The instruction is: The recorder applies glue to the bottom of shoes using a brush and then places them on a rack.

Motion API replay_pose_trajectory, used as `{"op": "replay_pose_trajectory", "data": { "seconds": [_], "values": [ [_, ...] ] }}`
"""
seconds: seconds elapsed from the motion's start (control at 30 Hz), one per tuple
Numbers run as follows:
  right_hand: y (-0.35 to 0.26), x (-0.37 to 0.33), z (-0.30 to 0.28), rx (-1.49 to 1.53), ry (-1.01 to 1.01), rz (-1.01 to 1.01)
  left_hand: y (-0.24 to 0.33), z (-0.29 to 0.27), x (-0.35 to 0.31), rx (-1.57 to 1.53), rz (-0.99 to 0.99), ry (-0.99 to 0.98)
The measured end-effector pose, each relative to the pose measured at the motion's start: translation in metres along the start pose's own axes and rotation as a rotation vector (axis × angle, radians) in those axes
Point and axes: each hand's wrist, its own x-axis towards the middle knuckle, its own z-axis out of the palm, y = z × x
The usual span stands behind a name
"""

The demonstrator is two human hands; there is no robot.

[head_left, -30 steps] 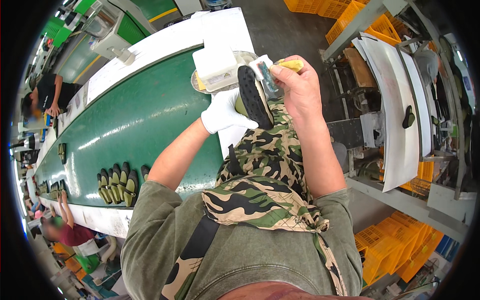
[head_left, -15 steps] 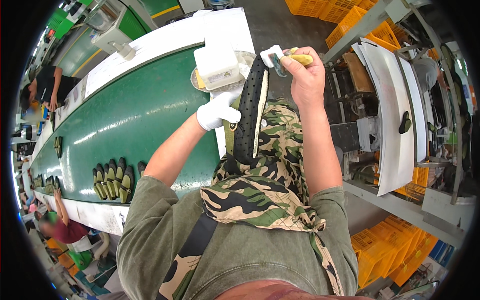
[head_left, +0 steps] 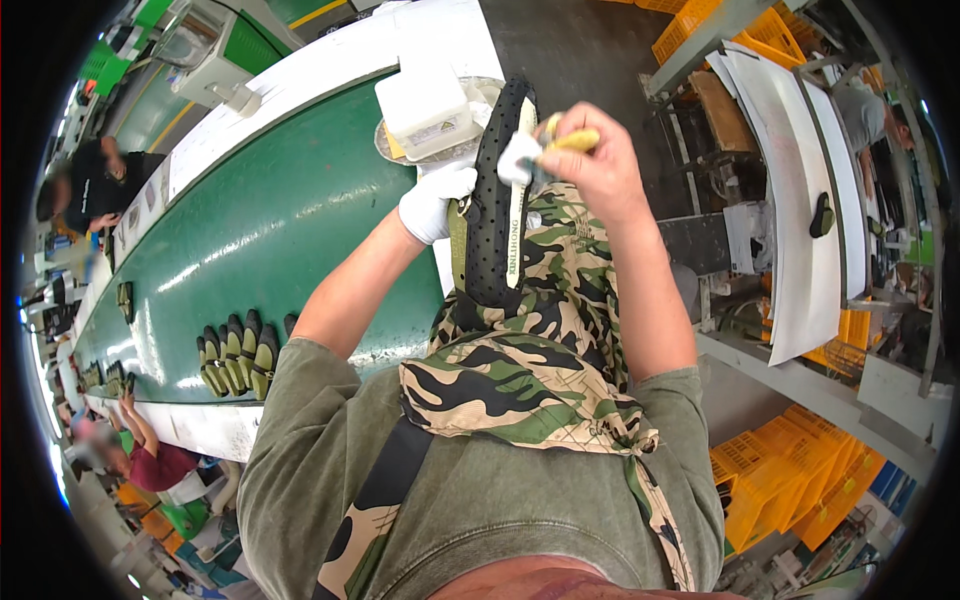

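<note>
My left hand point(head_left: 438, 203), in a white glove, grips a shoe point(head_left: 488, 235) by its olive-green upper. Its black dotted sole faces up, and a pale strip with lettering runs along the right side. My bare right hand point(head_left: 608, 168) is closed on a yellow-handled tool point(head_left: 575, 141). The tool's white, soft-looking head point(head_left: 518, 158) lies against the pale strip, toward the far end of the shoe. Motion blurs the tool near my fingers, so its exact kind is unclear.
Left is a green work surface point(head_left: 290, 260) carrying several olive-and-black shoes point(head_left: 240, 355). A white plastic container point(head_left: 425, 112) stands just beyond my left hand. A metal rack with white boards point(head_left: 785, 210) is at right, with orange crates point(head_left: 790, 480) below. Other people work along the far left.
My right hand has brought the tool's white head from the shoe's far tip nearer to me, onto the pale strip. The shoe has tilted slightly, showing more of its sole.
</note>
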Motion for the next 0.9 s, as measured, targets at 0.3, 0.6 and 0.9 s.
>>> {"op": "replay_pose_trajectory", "data": {
  "seconds": [0.3,0.6,0.9],
  "values": [
    [0.005,0.006,0.000,-0.383,0.316,-0.347,-0.013,0.004,0.017,0.046,0.002,0.074],
    [0.001,-0.070,-0.020,-0.283,0.038,-0.111,-0.020,0.018,0.042,-0.172,0.019,0.191],
    [0.011,-0.106,-0.078,-0.160,0.202,-0.147,-0.037,0.055,0.101,-0.069,-0.109,0.076]
  ]
}}
